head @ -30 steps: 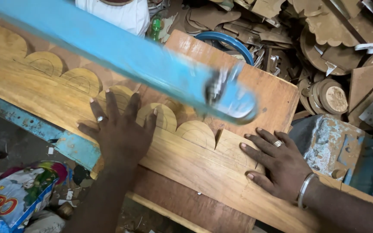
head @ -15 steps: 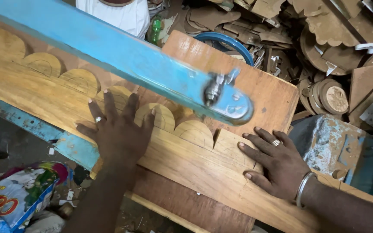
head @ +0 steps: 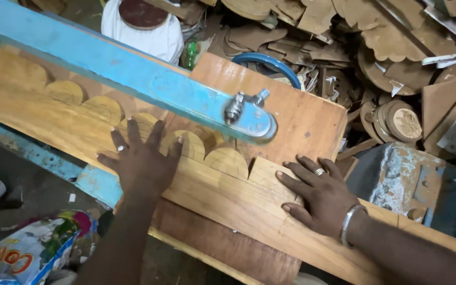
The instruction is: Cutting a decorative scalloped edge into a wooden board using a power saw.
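Note:
A long light wooden plank (head: 222,198) with a scalloped upper edge lies across a reddish wooden saw table (head: 302,116). My left hand (head: 143,161) presses flat on the plank, fingers spread, a ring on one finger. Farther right, my right hand (head: 320,195), with a ring and a metal bangle, also rests flat on it. The blue saw arm (head: 133,79) reaches diagonally over the plank, its metal clamp end (head: 246,113) just above the scallops between my hands. The blade itself is hidden.
Piles of cut wooden offcuts (head: 386,47) fill the upper right. A white sack (head: 149,31) and a green bottle (head: 190,53) stand behind the arm. A worn blue metal block (head: 407,179) sits at right, a printed plastic bag (head: 25,253) on the floor lower left.
The plank has shifted slightly left under the arm's clamp end, with both hands moving along with it. The hands stay flat on the wood.

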